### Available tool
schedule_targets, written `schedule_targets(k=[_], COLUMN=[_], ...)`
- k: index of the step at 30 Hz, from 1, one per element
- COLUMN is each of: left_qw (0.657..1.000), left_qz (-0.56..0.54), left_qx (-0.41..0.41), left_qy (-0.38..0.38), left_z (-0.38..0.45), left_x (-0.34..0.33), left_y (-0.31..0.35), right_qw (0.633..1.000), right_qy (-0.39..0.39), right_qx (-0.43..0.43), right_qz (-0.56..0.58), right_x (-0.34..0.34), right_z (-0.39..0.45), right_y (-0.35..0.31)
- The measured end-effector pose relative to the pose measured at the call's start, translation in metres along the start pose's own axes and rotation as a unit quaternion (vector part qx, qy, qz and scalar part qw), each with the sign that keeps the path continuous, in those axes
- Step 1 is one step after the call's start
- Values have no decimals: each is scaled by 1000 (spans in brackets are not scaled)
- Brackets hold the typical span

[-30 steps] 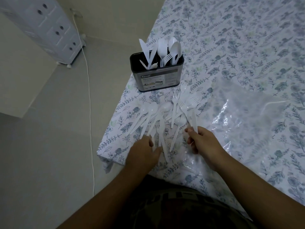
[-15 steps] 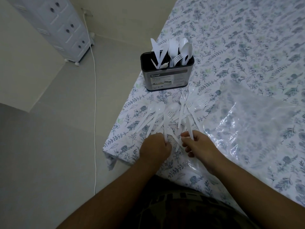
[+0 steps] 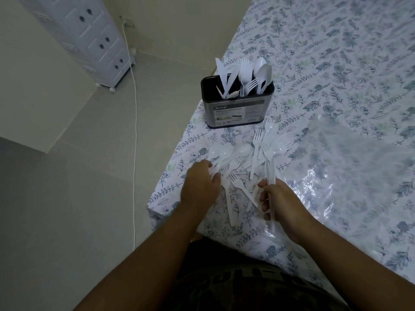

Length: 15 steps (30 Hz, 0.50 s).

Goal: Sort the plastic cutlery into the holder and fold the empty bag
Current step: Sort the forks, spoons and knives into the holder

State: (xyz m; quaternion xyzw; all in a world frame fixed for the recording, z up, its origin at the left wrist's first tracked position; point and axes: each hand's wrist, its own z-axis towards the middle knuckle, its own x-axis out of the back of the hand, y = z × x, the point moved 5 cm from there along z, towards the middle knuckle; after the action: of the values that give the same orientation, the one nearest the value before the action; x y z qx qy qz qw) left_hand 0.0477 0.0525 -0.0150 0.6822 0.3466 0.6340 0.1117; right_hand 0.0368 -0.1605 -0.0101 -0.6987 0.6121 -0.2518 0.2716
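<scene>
Two hands work the near side of the holder [image 3: 235,108], which stands upright at the table's left edge with knives, forks and spoons already poking out of its top. Left of everything, on the floor, a white drawer unit [image 3: 89,37] and a cord [image 3: 134,131] play no part. The left hand [image 3: 199,187] lies palm down on the loose cutlery pile [image 3: 242,162], short of the holder and slightly to its left; its fingertips sit curled on the handle ends of the spoons, though whether they actually pinch one I cannot tell. The pile fans out with handles toward the person and heads toward the holder. The right hand [image 3: 278,203] is curled round a small bundle of forks [image 3: 270,169], their long axis running nearly straight at the holder, tines leading. That hand looks the readier one: a forward reach and a tilt to vertical should drop the forks in. Farther right of the holder, the clear plastic bag [image 3: 336,171] lies flat and unfolded on the flowered tablecloth [image 3: 336,63].
</scene>
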Motion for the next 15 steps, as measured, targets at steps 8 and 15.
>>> schedule_targets(k=[8,15], left_qw=[998,1000], left_qz=[-27,-17], left_qx=[52,0], left_qy=[-21,15], left_z=[35,34], left_x=[-1,15], left_y=[-17,-8], right_qw=[999,999], right_qy=[13,34], right_qx=[4,7], right_qz=[-29,-1], right_x=[10,18], right_z=[-4,-5], right_y=[2,1])
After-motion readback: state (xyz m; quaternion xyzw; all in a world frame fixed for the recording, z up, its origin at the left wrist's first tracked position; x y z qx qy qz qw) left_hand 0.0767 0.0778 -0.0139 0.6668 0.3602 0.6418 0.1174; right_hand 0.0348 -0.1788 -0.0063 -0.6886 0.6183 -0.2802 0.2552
